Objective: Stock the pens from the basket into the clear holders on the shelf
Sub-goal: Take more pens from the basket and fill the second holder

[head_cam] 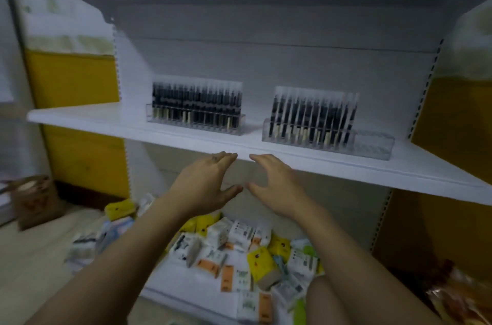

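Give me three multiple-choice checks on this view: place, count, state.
1. Where are the empty slots in the right clear plastic pen holder? A right end B left end C middle
2. How many clear holders stand on the white shelf? A one B two C four
3. What do the left hand and right hand hold? A pens B basket C nothing
1A, that end shows no dark pens; 2B, the left clear plastic pen holder plus the right one; 3C, fingers spread, both empty.
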